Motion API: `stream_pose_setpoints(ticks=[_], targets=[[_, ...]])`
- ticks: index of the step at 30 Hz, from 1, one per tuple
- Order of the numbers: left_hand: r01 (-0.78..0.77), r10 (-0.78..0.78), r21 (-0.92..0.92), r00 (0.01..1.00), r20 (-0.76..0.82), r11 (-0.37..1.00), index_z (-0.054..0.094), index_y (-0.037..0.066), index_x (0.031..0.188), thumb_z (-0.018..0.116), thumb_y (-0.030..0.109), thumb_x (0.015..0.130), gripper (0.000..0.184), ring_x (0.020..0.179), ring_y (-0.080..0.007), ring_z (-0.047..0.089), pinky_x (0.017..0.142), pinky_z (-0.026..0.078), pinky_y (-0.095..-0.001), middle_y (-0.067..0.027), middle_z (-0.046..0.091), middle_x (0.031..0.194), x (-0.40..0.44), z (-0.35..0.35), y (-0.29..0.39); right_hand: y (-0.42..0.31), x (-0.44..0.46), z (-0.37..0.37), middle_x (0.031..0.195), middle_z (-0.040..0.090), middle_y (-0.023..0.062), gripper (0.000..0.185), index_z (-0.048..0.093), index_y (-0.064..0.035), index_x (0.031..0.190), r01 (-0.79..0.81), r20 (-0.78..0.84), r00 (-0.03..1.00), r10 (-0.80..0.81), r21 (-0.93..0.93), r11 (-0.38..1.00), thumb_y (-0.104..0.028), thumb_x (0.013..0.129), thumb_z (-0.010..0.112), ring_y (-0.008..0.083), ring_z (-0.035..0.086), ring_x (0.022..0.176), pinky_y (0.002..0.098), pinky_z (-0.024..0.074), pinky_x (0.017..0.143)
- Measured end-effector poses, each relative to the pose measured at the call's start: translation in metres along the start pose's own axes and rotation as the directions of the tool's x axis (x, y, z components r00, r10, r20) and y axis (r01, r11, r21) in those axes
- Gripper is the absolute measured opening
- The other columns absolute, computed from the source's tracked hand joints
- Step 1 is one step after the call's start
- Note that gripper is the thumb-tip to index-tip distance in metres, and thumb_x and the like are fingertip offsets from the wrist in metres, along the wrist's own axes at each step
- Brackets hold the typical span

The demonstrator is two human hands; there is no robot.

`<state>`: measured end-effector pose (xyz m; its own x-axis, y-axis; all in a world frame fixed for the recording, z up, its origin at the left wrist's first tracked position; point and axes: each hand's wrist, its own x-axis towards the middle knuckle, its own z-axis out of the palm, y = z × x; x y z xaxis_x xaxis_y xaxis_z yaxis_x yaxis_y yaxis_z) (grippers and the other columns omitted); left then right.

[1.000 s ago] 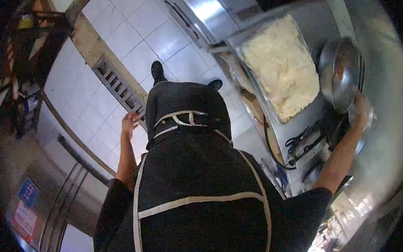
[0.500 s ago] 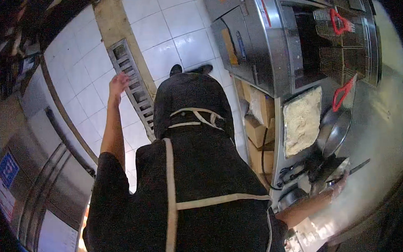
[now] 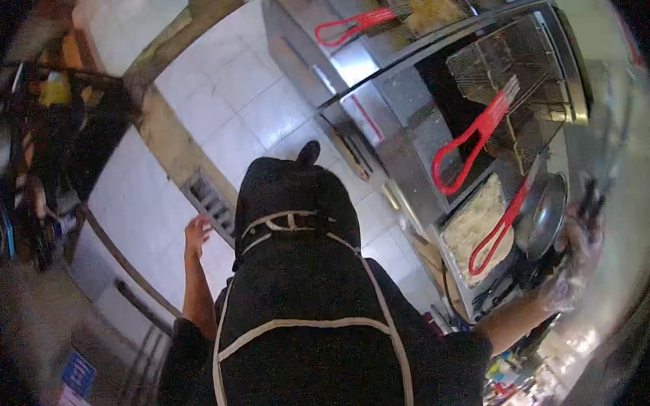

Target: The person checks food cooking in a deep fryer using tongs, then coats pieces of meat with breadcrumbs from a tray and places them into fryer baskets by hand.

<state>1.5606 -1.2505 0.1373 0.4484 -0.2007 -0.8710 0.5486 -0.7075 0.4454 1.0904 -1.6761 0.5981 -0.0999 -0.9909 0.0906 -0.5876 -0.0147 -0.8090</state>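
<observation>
My left hand (image 3: 197, 235) hangs over the tiled floor beside my body, bare, with its fingers apart and nothing in them. On the right, my right hand (image 3: 579, 251) wears a clear plastic glove and is closed on a dark-handled utensil (image 3: 594, 200), whose metal part blurs upward. Close to that hand lies a round metal pan (image 3: 547, 215). Beside the pan is a tray of pale, floury crumbs (image 3: 475, 227), partly under a red basket handle (image 3: 502, 233).
Fryer baskets (image 3: 513, 61) with red handles (image 3: 474, 142) stand at the upper right. Another red handle (image 3: 355, 27) is at the top. Black utensils (image 3: 498, 291) lie below the tray. A floor drain (image 3: 209, 199) is near my left hand, and a shelf of items (image 3: 54, 89) stands upper left.
The view has turned, bringing more of the fryer and its red handles in. My right hand has risen from the lower counter with the utensil; earlier it was by the pan.
</observation>
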Motion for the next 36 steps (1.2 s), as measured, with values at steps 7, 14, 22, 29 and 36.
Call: stream_pose_setpoints(ticks=[7,14,22,29,36], targets=[[0.049,-0.05,0.085,0.999,0.014,0.995,0.054,0.015,0.104,0.048,0.039,0.085,0.031,0.081,-0.0158,0.059,0.071,0.042,-0.0349,-0.0007,0.063,0.099,0.042,-0.014,0.076,-0.059,0.059,0.078,0.11,0.055,0.0078,0.08,0.037,-0.0008,0.13,0.118,0.513,0.858,-0.009,-0.179,0.977,-0.033,0.068,0.074,0.012,0.054,0.082,0.023,0.0448,0.07],[-0.077,0.032,0.154,0.961,0.274,0.985,0.053,0.01,0.106,0.049,0.035,0.088,0.031,0.076,-0.0185,0.059,0.059,0.045,-0.031,-0.008,0.061,0.097,0.205,-0.018,0.219,-0.121,0.056,0.16,0.101,0.058,0.0049,0.043,0.048,0.001,0.115,-0.113,0.33,0.917,0.224,-0.325,0.939,-0.003,0.075,0.064,0.0131,0.051,0.096,0.0262,0.038,0.087],[-0.628,0.317,0.02,0.419,0.851,0.778,0.05,0.004,0.116,0.047,0.038,0.089,0.044,0.093,-0.0179,0.06,0.077,0.048,-0.0302,-0.0087,0.061,0.103,0.139,0.156,0.556,-0.165,0.057,0.208,0.098,0.06,0.012,0.046,0.047,0.0018,0.115,-0.118,0.296,0.893,0.339,-0.574,0.81,-0.011,0.075,0.066,0.0183,0.055,0.091,0.0291,0.0401,0.085],[-0.064,-0.163,0.173,0.137,0.977,0.983,0.049,0.004,0.12,0.045,0.043,0.09,0.049,0.089,-0.0202,0.061,0.071,0.05,-0.0315,-0.0106,0.061,0.1,0.067,0.334,0.613,-0.17,0.039,0.208,0.105,0.058,0.0142,0.051,0.047,-0.0012,0.119,-0.144,0.232,0.93,0.286,-0.486,0.862,-0.006,0.072,0.067,0.0197,0.055,0.097,0.0314,0.0417,0.086],[-0.066,-0.245,0.266,0.233,0.941,0.962,0.049,0.01,0.086,0.056,0.037,0.086,0.028,0.043,-0.0051,0.03,0.041,0.027,-0.0216,0.0064,0.034,0.054,0.05,0.363,0.61,-0.162,0.047,0.195,0.102,0.053,0.0069,0.047,0.047,0.0013,0.117,-0.205,0.083,0.958,0.273,-0.466,0.861,-0.002,0.074,0.063,0.0143,0.049,0.094,0.0268,0.0372,0.088]])
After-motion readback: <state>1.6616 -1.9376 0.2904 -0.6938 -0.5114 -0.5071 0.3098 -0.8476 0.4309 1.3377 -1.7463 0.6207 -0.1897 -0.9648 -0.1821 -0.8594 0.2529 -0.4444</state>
